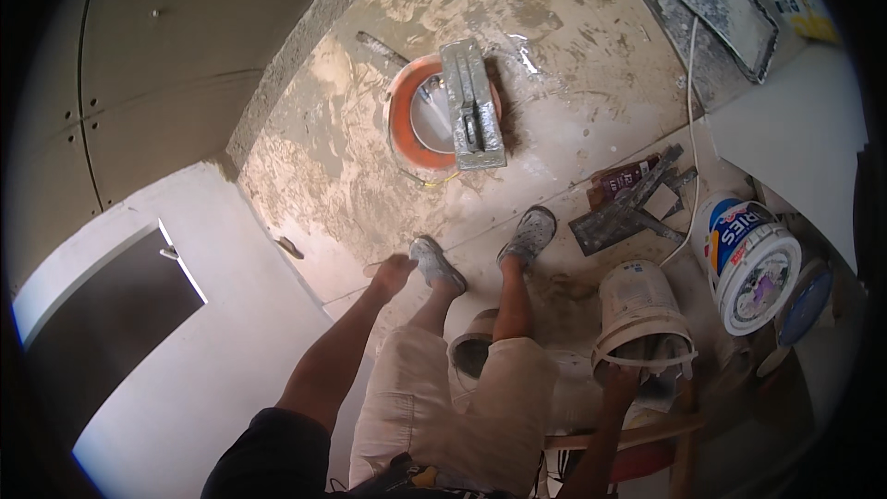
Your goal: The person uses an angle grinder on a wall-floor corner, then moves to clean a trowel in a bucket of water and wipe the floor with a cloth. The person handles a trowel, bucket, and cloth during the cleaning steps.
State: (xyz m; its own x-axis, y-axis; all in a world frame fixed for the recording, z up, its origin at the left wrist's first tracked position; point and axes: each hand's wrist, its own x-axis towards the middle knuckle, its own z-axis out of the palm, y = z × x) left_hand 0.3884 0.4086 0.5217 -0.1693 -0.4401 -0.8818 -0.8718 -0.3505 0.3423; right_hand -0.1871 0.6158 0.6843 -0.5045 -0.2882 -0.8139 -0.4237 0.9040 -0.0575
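Observation:
My left hand (395, 275) hangs beside my left clog, its fingers curled. Whatever it may hold is too small to make out. On the right, my right hand (619, 377) grips the lower rim of a white bucket (637, 291) that is tipped with its mouth toward me. The inside of that bucket is dark and mostly hidden. Ahead of my feet stands an orange-rimmed bucket (404, 125) with pale material and a tool in it. A grey plastering float (474, 106) lies across its right side.
At right are a lidded white-and-blue pail (750, 263), a pile of flat dirty trowels (628, 208), a cable (690, 120) and a tray (730, 14). A small dark bucket (474, 346) sits between my legs. A white wall (222, 314) with an opening stands left.

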